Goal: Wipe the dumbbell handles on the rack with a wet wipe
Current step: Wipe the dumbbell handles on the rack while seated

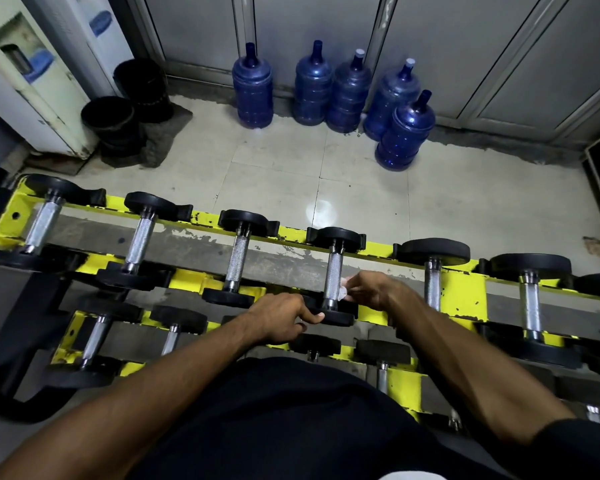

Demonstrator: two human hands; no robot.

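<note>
A yellow metal rack [461, 296] with chipped paint runs across the view in tiers. Its top tier carries a row of dumbbells with black round heads and knurled chrome handles, each lying across the two rails. The person's right hand [374, 292] pinches a small crumpled white wet wipe [344, 291] between thumb and fingertips. The wipe touches the right side of the knurled chrome handle [333, 277] of the fourth dumbbell from the left, near its lower end. The left hand [279, 318] grips the near black head [342, 318] of that same dumbbell, with the fingers curled at its edge and the thumb laid on top. A lower tier of smaller dumbbells [94, 341] shows under the forearms, partly hidden by the person's dark shirt [274, 417]. Beyond the rack lies a pale tiled floor [291, 161] with a bright spot of reflected light. Five translucent blue water jugs [253, 88] stand against the grey panelled wall, two of them with white caps. At the left, stacked black plastic buckets [116, 121] sit on a grey mat beside a white water dispenser [32, 81]. The dispenser's blue label is too blurred to read, and no writing on the dumbbell heads or the rack can be made out.
</note>
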